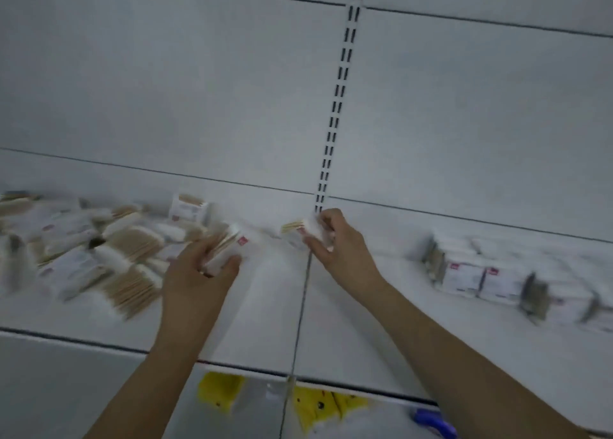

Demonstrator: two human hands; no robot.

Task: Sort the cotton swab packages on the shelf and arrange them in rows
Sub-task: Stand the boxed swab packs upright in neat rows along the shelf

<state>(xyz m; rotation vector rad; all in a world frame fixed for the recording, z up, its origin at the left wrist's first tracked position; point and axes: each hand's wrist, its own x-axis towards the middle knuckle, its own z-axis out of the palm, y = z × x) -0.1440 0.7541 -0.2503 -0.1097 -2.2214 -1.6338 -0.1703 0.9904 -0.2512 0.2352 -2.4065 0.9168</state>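
Observation:
The view is blurred by motion. My left hand (199, 266) grips a clear cotton swab package (232, 243) with a white label and a small red mark, just right of a loose pile of swab packages (109, 256) on the white shelf (265, 306). My right hand (335, 239) holds a second swab package (298, 231) near the shelf's back, beside the seam between two shelf boards. At the right, several packages (481, 272) stand together in rows.
A slotted upright (338, 100) runs up the white back panel. One package (189, 208) stands alone at the back of the pile. Yellow packs (219, 392) and a blue item (431, 420) lie on the lower shelf below the front edge.

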